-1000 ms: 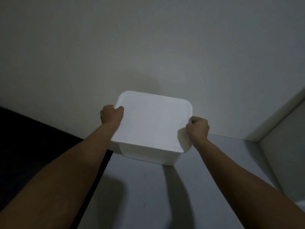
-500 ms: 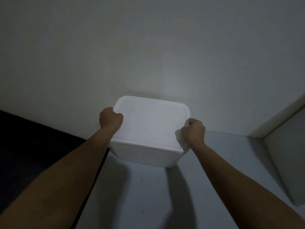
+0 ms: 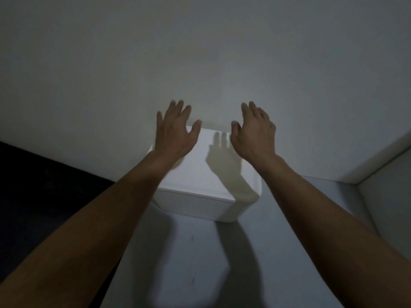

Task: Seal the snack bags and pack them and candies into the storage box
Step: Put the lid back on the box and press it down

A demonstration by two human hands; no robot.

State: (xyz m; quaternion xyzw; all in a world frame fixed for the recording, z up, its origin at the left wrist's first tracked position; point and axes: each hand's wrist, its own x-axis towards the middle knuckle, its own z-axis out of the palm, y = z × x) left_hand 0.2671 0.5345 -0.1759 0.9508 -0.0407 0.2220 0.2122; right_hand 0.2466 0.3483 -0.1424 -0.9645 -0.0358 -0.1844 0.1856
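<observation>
The white storage box (image 3: 200,187) stands with its lid on, on a pale grey shelf, pushed back against the wall. My left hand (image 3: 174,130) hovers above the box's far left part, fingers spread, holding nothing. My right hand (image 3: 253,132) hovers above its far right part, likewise spread and empty, casting a hand shadow on the lid. No snack bags or candies are in sight; the box's inside is hidden by the lid.
The grey shelf surface (image 3: 200,263) runs toward me from the box. A pale wall (image 3: 200,52) rises behind it, and a side panel (image 3: 387,196) closes the right. A dark area (image 3: 44,196) lies beyond the shelf's left edge.
Both hands have let go of the box's sides and lifted above it with fingers spread. The box, carried toward the wall earlier, now rests on the shelf.
</observation>
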